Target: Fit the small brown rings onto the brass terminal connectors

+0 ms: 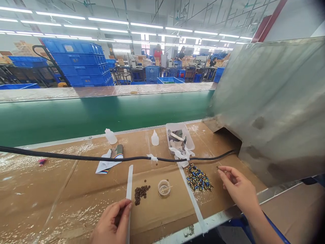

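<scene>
My left hand [113, 222] rests at the near edge of the cardboard-covered bench, its fingers pinched on a long white strip [129, 184] that runs away from me. Beside the strip lies a pile of small dark brown beads [141, 193], and a small clear round cup [164, 188] sits to their right. My right hand [237, 186] hovers at the right, fingertips pinching a tiny dark piece [218, 167]. It is just right of a heap of small blue and yellow parts [198, 179].
A black cable [76, 156] crosses the bench, taped down. Behind it stand two small white dropper bottles [110, 136] [154, 138], a clear plastic tray [180, 137] of scraps and a folded cloth [110, 162]. A green conveyor belt [101, 113] runs behind; a grey metal housing [274, 108] stands right. People work far off.
</scene>
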The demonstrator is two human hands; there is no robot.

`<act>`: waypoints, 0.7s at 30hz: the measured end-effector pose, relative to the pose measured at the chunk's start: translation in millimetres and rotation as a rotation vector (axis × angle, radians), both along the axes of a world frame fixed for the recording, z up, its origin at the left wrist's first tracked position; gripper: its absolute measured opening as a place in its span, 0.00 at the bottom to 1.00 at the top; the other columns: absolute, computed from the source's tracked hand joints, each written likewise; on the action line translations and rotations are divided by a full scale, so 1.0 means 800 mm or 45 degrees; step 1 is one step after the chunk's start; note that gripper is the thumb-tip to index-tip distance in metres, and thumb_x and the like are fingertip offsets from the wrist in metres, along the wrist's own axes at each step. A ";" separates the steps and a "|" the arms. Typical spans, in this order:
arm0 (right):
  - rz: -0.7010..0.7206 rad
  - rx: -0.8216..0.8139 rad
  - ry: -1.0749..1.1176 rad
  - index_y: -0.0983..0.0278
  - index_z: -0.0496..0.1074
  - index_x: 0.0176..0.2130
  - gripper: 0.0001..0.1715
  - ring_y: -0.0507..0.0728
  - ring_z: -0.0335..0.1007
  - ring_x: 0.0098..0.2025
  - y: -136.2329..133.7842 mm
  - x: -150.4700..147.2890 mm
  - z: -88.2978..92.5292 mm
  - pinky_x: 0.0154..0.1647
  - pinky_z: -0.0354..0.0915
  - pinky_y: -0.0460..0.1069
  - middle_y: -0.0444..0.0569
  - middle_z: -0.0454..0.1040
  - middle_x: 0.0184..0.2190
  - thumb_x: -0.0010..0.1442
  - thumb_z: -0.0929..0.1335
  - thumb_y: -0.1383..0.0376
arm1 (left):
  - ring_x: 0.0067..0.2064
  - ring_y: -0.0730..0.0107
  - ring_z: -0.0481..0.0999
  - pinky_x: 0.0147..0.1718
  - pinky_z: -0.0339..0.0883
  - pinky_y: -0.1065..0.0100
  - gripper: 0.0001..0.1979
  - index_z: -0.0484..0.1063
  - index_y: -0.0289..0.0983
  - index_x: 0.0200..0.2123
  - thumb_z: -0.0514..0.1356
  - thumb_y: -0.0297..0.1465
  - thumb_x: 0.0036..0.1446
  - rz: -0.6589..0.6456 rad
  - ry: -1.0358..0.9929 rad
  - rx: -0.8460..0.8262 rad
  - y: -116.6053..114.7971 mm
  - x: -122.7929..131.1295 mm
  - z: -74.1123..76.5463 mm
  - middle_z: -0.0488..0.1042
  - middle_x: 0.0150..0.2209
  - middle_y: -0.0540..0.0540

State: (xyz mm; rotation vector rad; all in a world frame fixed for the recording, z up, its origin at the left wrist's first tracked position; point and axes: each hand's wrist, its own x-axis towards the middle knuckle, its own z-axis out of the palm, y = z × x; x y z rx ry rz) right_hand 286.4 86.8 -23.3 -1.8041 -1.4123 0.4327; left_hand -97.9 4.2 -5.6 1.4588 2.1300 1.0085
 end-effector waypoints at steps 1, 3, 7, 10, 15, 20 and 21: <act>0.027 0.034 -0.017 0.63 0.74 0.40 0.21 0.52 0.66 0.19 -0.003 -0.007 0.001 0.20 0.63 0.45 0.42 0.66 0.19 0.56 0.66 0.51 | 0.38 0.55 0.77 0.38 0.69 0.60 0.13 0.78 0.44 0.32 0.58 0.44 0.50 -0.028 0.003 -0.009 0.003 0.002 -0.001 0.79 0.36 0.45; 0.082 0.075 -0.048 0.63 0.74 0.40 0.19 0.53 0.66 0.22 -0.008 -0.020 0.003 0.21 0.63 0.45 0.43 0.67 0.21 0.57 0.66 0.52 | 0.38 0.54 0.77 0.38 0.68 0.59 0.13 0.77 0.44 0.31 0.58 0.44 0.50 -0.071 -0.005 -0.022 0.009 0.007 -0.003 0.79 0.35 0.44; 0.199 0.091 -0.078 0.63 0.73 0.39 0.17 0.54 0.66 0.25 -0.017 -0.040 0.004 0.26 0.65 0.46 0.45 0.68 0.24 0.60 0.65 0.53 | 0.35 0.54 0.77 0.36 0.69 0.58 0.13 0.76 0.42 0.28 0.59 0.43 0.48 -0.092 -0.036 -0.041 0.020 0.013 -0.007 0.78 0.32 0.43; 0.287 0.092 -0.046 0.63 0.72 0.39 0.15 0.55 0.66 0.27 -0.023 -0.048 0.003 0.27 0.65 0.47 0.46 0.68 0.25 0.61 0.65 0.54 | 0.33 0.55 0.77 0.34 0.69 0.58 0.12 0.75 0.41 0.27 0.58 0.42 0.48 -0.090 -0.053 -0.035 0.025 0.014 -0.007 0.77 0.30 0.43; 0.377 0.079 0.039 0.62 0.71 0.39 0.13 0.55 0.66 0.28 -0.035 -0.063 0.006 0.29 0.64 0.48 0.46 0.67 0.26 0.62 0.65 0.56 | 0.33 0.55 0.77 0.35 0.69 0.58 0.13 0.76 0.40 0.28 0.58 0.42 0.48 -0.089 -0.074 -0.039 0.024 0.007 -0.006 0.78 0.31 0.43; 0.515 0.080 0.073 0.62 0.71 0.39 0.10 0.54 0.66 0.29 -0.050 -0.085 0.010 0.29 0.64 0.47 0.45 0.66 0.26 0.63 0.64 0.59 | 0.34 0.57 0.78 0.35 0.70 0.60 0.13 0.76 0.41 0.30 0.58 0.43 0.49 -0.083 -0.093 -0.069 0.016 -0.003 -0.006 0.79 0.32 0.44; 0.544 0.072 0.078 0.62 0.71 0.39 0.10 0.54 0.66 0.29 -0.053 -0.090 0.010 0.29 0.64 0.46 0.45 0.67 0.27 0.63 0.64 0.59 | 0.34 0.57 0.78 0.35 0.70 0.60 0.13 0.76 0.41 0.30 0.58 0.43 0.49 -0.083 -0.096 -0.070 0.016 -0.003 -0.006 0.79 0.32 0.44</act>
